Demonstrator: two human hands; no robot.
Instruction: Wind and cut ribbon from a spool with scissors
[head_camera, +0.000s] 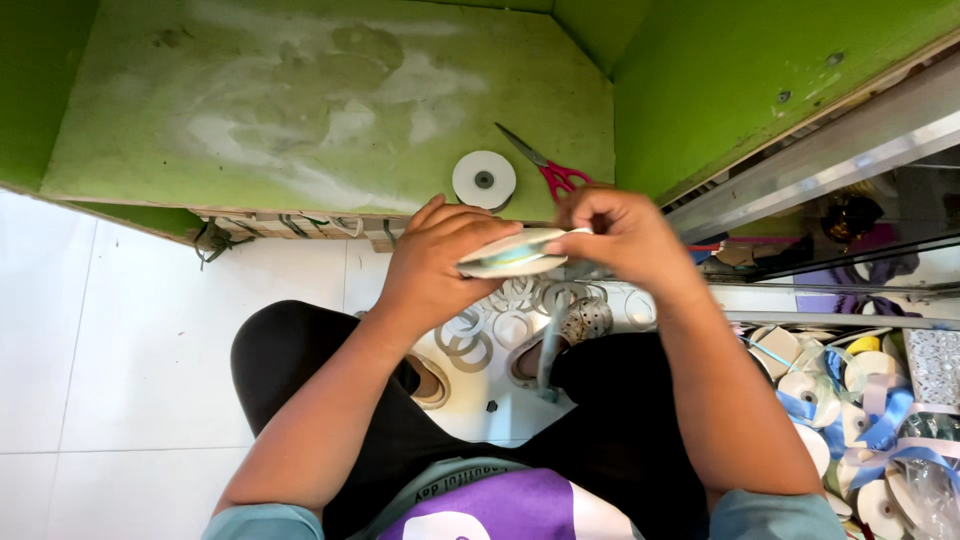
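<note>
My left hand (438, 262) grips a flat white ribbon spool (512, 253) edge-on, above my knees. My right hand (620, 232) pinches the spool's right rim with fingers closed on the ribbon end. A pale ribbon strand (547, 352) hangs down from the spool between my legs. A second white ribbon roll (484, 179) lies on the green worktop (300, 100) just beyond my hands, and red-handled scissors (545, 167) lie to its right.
Several empty white rings (500, 325) lie on the white tiled floor (120, 330) by my shoes. A bin of ribbon rolls (860, 400), white and blue, stands at the right. A glass-and-metal cabinet edge (830, 160) runs along the upper right.
</note>
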